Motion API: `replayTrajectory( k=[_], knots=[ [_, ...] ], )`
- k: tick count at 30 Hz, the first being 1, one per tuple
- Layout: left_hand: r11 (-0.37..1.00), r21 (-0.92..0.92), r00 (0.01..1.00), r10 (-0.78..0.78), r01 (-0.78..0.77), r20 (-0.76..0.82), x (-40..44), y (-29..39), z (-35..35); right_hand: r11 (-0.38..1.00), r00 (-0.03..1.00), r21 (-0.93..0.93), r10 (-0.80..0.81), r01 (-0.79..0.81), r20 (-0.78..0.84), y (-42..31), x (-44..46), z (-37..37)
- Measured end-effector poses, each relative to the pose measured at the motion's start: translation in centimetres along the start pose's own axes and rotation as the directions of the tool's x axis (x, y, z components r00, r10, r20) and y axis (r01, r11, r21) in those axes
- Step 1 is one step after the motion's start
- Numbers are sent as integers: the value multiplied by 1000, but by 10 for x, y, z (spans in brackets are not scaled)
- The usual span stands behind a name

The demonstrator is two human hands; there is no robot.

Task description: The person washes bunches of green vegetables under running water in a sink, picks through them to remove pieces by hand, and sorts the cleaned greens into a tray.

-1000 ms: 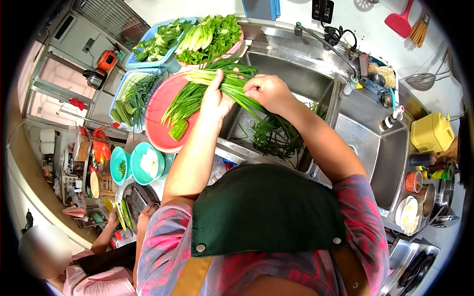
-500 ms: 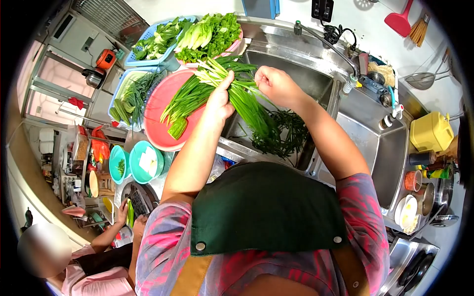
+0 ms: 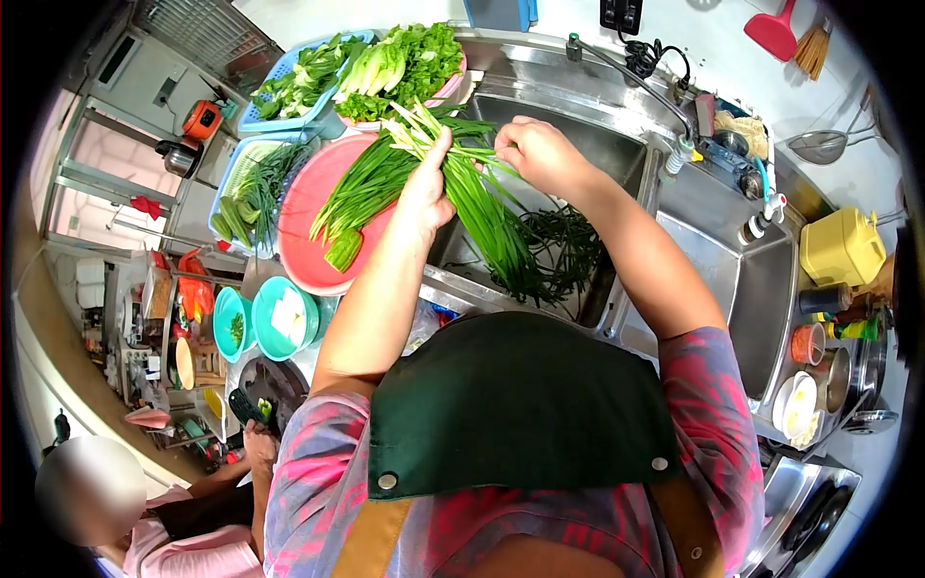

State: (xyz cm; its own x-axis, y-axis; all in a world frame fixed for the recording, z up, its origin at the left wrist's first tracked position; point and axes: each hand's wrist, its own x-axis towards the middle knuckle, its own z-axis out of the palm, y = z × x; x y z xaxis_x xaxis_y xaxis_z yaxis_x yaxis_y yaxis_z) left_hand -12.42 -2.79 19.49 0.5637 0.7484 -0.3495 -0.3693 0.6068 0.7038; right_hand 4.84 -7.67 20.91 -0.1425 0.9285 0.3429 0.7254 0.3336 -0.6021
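Note:
My left hand (image 3: pixel 429 193) is closed around a bunch of garlic chives (image 3: pixel 472 207), its pale stem ends pointing up and away and its green leaves hanging over the left sink basin (image 3: pixel 617 173). Beside the bunch, my right hand (image 3: pixel 540 152) is pinched at a few thin strands sticking out of it. More garlic chives (image 3: pixel 361 193) lie across the red basin (image 3: pixel 299 217) to the left, with a short cut green piece (image 3: pixel 344 250) near them. Dark loose leaves (image 3: pixel 568 250) rest in the sink below my hands.
Leafy lettuce (image 3: pixel 414 63) and baskets of greens (image 3: pixel 260 188) stand at the back left. A faucet (image 3: pixel 665 91) rises behind the sinks. Two teal bowls (image 3: pixel 284 318) sit at left, near a co-worker's hand (image 3: pixel 258 445) and a dark round board (image 3: pixel 279 385). A yellow jug (image 3: pixel 841 249) stands at right.
My left hand keeps its hold on the chives; my right hand has shifted only slightly at the bunch. At lower left, the co-worker's hands and the green vegetable have moved at the board.

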Motion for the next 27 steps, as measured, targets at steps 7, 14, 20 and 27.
replayTrajectory(
  k=[7, 14, 20, 27],
  knots=[
    [991, 83, 990, 113, -106, -84, 7, 0, 4, 990, 967, 129, 82, -52, -239, 5, -4, 13],
    [972, -108, 971, 193, -209, -144, 16, 29, -16, 897, 819, 441, 231, 30, -526, 19, -8, -25],
    [913, -246, 927, 259, -327, -271, 3, 64, -15, 985, 918, -106, 82, -133, -389, 51, -60, -32],
    [912, -241, 921, 260, -333, -290, 12, 62, -9, 995, 911, 41, -69, 94, -408, 3, -40, 7]
  ],
)
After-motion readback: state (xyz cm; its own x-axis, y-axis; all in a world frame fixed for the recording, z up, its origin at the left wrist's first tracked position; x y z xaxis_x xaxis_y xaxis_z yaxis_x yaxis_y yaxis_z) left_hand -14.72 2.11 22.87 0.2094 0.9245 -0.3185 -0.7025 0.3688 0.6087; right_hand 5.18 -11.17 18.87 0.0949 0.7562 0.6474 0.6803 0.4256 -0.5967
